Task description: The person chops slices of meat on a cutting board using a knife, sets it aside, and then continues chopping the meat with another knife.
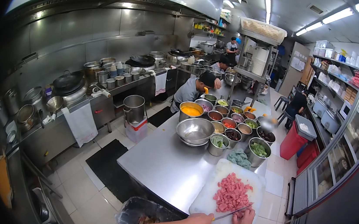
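A white cutting board [201, 197] lies at the near end of the steel table, with a pile of diced pink meat [231, 190] on it. My left hand [201, 221] is closed round the handle of a knife [229, 214], whose blade points right across the near side of the meat. At the blade's far end, my right hand [243, 221] rests at the board's near edge with bent fingers, touching the meat or the blade; which one is unclear. A crumpled green cloth [239, 158] is just beyond the board.
Steel bowls [195, 130] and several tins of cut vegetables stand further along the steel table [149, 159]. A co-worker [188, 92] bends over its left side. A bin [142, 212] sits below the left edge. Stoves line the left wall; a glass fridge [345, 147] is right.
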Tool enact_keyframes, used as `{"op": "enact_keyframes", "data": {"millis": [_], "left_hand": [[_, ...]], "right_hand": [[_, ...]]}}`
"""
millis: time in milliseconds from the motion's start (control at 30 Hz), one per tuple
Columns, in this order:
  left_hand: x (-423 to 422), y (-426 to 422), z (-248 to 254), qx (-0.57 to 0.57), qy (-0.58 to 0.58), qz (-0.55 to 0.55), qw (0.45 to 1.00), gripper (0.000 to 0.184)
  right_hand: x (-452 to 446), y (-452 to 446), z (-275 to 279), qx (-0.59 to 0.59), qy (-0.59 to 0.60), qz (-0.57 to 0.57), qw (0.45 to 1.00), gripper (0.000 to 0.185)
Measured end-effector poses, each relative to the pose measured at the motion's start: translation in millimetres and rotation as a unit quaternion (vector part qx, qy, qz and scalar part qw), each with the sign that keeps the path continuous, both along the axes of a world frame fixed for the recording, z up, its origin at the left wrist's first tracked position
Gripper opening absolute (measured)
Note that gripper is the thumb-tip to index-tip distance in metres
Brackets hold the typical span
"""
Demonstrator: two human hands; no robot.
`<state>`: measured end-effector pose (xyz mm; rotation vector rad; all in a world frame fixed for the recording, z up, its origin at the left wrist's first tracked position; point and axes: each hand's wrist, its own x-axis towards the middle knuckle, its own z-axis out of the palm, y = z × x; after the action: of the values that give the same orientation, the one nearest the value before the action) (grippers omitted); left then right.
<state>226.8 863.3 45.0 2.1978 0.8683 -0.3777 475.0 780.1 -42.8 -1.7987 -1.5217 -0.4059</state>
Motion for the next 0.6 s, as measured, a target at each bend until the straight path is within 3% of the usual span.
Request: {"op": "enact_keyframes", "data": {"millis": [100,200,400,500,600], "left_hand": [[-24,-2,6,-0.02,0.008,-0.004,1.0,0.035],[-32,-8,21,-0.034,0.028,0.006,0.999,0.036],[-30,-14,27,-0.043,0.056,0.036,0.997,0.037],[-29,-18,30,-0.049,0.064,0.038,0.996,0.038],[-29,-21,34,-0.053,0.059,0.035,0.996,0.038]], "right_hand": [[15,1,-19,-0.06,0.027,0.032,0.997,0.032],[28,-1,-14,-0.223,0.106,0.06,0.967,0.037],[7,0,-1,-0.032,-0.006,-0.05,0.998,0.035],[25,1,-11,-0.101,0.04,0.021,0.994,0.04],[29,1,-13,-0.169,0.079,0.014,0.982,0.04]]}}
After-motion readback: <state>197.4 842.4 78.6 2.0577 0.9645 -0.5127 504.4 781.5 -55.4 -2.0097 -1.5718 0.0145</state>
